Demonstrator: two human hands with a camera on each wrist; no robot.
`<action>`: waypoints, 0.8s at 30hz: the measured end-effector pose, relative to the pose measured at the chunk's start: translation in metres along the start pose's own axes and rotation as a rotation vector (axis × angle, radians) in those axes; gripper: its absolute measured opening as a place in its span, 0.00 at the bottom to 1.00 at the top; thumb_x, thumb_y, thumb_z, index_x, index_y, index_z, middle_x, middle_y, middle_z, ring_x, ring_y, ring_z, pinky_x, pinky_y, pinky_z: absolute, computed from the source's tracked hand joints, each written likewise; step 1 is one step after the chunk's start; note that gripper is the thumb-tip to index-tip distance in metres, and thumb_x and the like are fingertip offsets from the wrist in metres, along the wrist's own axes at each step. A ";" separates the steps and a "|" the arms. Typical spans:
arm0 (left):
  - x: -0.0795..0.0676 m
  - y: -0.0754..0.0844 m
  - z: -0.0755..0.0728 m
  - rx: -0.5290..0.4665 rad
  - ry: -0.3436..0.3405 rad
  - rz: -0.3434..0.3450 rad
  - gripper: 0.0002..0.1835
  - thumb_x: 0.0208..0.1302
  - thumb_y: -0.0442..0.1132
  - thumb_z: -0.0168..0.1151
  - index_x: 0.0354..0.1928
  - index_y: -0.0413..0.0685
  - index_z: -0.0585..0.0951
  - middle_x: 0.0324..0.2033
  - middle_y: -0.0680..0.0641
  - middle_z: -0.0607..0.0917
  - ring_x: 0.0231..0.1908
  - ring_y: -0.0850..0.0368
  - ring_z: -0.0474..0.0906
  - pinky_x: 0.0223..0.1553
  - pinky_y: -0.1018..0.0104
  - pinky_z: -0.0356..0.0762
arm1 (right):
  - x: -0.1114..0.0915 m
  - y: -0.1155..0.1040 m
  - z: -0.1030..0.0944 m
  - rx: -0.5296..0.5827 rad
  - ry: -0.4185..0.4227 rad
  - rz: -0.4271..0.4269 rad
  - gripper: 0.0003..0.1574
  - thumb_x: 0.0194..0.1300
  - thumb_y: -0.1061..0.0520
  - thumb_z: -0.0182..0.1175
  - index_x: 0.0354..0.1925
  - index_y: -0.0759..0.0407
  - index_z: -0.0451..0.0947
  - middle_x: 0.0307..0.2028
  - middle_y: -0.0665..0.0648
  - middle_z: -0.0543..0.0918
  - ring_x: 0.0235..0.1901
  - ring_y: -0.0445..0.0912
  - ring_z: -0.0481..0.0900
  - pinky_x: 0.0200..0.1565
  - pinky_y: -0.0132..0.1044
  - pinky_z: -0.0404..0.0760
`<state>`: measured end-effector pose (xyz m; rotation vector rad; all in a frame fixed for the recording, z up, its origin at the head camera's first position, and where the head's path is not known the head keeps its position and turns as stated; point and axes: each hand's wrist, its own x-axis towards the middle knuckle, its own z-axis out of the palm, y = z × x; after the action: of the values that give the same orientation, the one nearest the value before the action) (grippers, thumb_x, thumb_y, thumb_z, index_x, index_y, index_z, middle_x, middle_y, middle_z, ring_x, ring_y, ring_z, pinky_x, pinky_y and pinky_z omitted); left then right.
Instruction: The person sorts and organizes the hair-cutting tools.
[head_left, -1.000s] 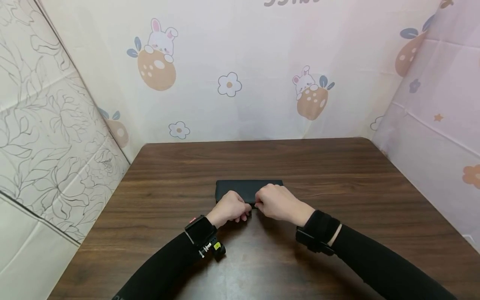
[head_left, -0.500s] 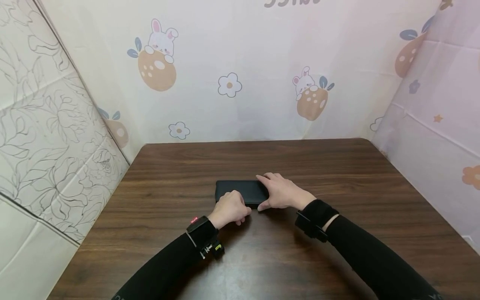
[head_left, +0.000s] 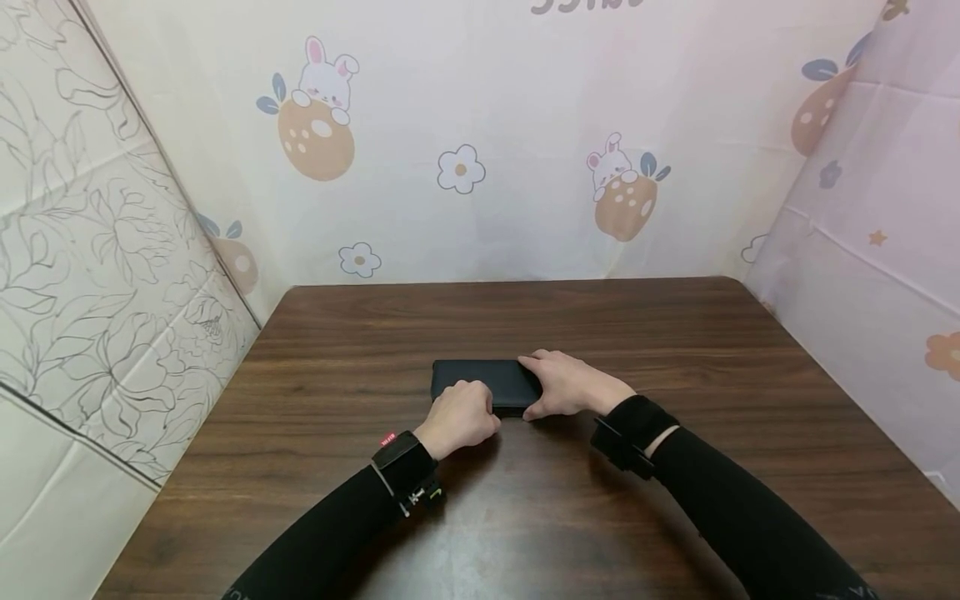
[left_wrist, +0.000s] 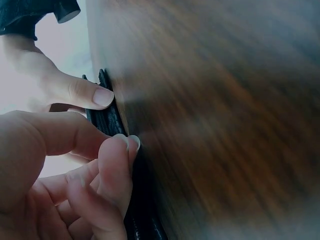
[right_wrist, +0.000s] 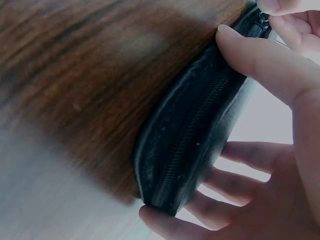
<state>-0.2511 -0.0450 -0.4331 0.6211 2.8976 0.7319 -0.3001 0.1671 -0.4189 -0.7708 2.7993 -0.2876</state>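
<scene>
A black zip pouch [head_left: 480, 372] lies flat on the wooden table, its zipped edge facing the person. My left hand [head_left: 457, 415] is at the front edge, thumb and finger pinching the zipper pull; in the right wrist view its fingertips meet the zipper slider [right_wrist: 263, 19]. The pull itself is mostly hidden by the fingers in the left wrist view. Around the pouch's right end curls my right hand [head_left: 567, 385], with the thumb on the front edge beside the zipper teeth [right_wrist: 192, 125] and the other fingers along the far side.
The brown wooden table [head_left: 675, 333] reaches back to a patterned cloth backdrop [head_left: 525, 217]. A side panel with line-drawn flowers [head_left: 135, 250] stands at the left, and a pale curtain [head_left: 885, 275] hangs at the right.
My right hand has left the front edge near the left hand, spread its fingers and taken hold of the pouch's right end. The left hand stays at the zipper, turned slightly.
</scene>
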 end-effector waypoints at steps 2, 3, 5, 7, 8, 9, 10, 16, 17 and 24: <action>0.000 0.000 0.000 0.001 -0.007 0.006 0.18 0.60 0.37 0.67 0.14 0.52 0.75 0.10 0.56 0.72 0.13 0.60 0.69 0.16 0.69 0.62 | -0.001 0.001 0.000 0.003 -0.001 -0.005 0.60 0.58 0.40 0.74 0.77 0.62 0.59 0.71 0.65 0.66 0.66 0.60 0.70 0.61 0.54 0.73; 0.000 0.000 0.001 0.001 -0.012 0.008 0.17 0.61 0.37 0.67 0.14 0.52 0.76 0.10 0.56 0.73 0.13 0.60 0.69 0.16 0.69 0.63 | -0.001 0.002 0.000 0.006 0.000 -0.009 0.60 0.58 0.41 0.74 0.77 0.63 0.59 0.71 0.66 0.66 0.66 0.60 0.69 0.61 0.54 0.73; 0.000 -0.001 0.001 0.002 -0.013 0.013 0.17 0.61 0.37 0.68 0.15 0.53 0.76 0.11 0.56 0.74 0.13 0.60 0.70 0.16 0.69 0.64 | -0.002 0.002 0.000 0.017 -0.003 -0.012 0.59 0.58 0.41 0.74 0.77 0.63 0.59 0.72 0.66 0.66 0.67 0.60 0.69 0.62 0.54 0.72; 0.000 -0.002 0.001 0.005 -0.012 0.014 0.18 0.61 0.37 0.68 0.15 0.53 0.75 0.11 0.56 0.73 0.13 0.60 0.70 0.16 0.69 0.63 | -0.002 0.002 0.000 0.023 -0.005 -0.018 0.59 0.58 0.42 0.74 0.77 0.63 0.59 0.72 0.66 0.65 0.67 0.60 0.69 0.63 0.53 0.72; 0.000 -0.002 0.001 0.005 -0.012 0.015 0.18 0.61 0.37 0.68 0.15 0.53 0.75 0.10 0.56 0.72 0.12 0.60 0.69 0.16 0.69 0.62 | -0.002 0.002 -0.001 0.025 -0.007 -0.019 0.59 0.59 0.42 0.74 0.77 0.63 0.59 0.72 0.66 0.65 0.67 0.60 0.68 0.63 0.53 0.72; 0.000 -0.002 0.001 0.005 -0.012 0.015 0.18 0.61 0.37 0.68 0.14 0.53 0.75 0.10 0.56 0.71 0.12 0.61 0.68 0.16 0.69 0.62 | -0.002 0.002 -0.001 0.026 -0.009 -0.019 0.59 0.59 0.42 0.74 0.77 0.63 0.59 0.72 0.67 0.65 0.68 0.60 0.68 0.63 0.53 0.72; 0.000 -0.003 0.001 0.006 -0.010 0.016 0.19 0.61 0.37 0.68 0.14 0.53 0.74 0.10 0.56 0.70 0.12 0.61 0.67 0.16 0.69 0.61 | -0.002 0.001 -0.001 0.025 -0.012 -0.017 0.59 0.59 0.42 0.74 0.77 0.63 0.59 0.73 0.66 0.64 0.68 0.60 0.68 0.63 0.53 0.72; -0.002 -0.006 0.000 0.003 -0.009 0.012 0.19 0.61 0.37 0.67 0.14 0.52 0.73 0.10 0.56 0.68 0.12 0.61 0.66 0.17 0.69 0.60 | -0.002 0.000 -0.001 0.030 -0.020 -0.010 0.59 0.59 0.43 0.74 0.77 0.64 0.58 0.73 0.66 0.64 0.68 0.60 0.67 0.64 0.52 0.71; -0.002 -0.006 0.000 0.003 -0.010 0.009 0.20 0.61 0.36 0.67 0.14 0.52 0.73 0.10 0.56 0.68 0.12 0.61 0.66 0.17 0.69 0.60 | -0.002 0.000 -0.001 0.030 -0.022 -0.009 0.59 0.59 0.43 0.74 0.77 0.64 0.58 0.73 0.66 0.64 0.68 0.60 0.67 0.64 0.52 0.71; -0.006 -0.011 -0.004 0.011 -0.006 0.005 0.18 0.61 0.36 0.67 0.14 0.52 0.75 0.11 0.56 0.71 0.13 0.60 0.68 0.18 0.68 0.63 | -0.001 -0.001 -0.001 0.017 -0.020 -0.012 0.59 0.58 0.42 0.74 0.77 0.63 0.59 0.72 0.67 0.65 0.68 0.60 0.68 0.64 0.53 0.71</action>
<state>-0.2499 -0.0575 -0.4350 0.6311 2.8977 0.7142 -0.2994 0.1667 -0.4174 -0.7829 2.7711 -0.3042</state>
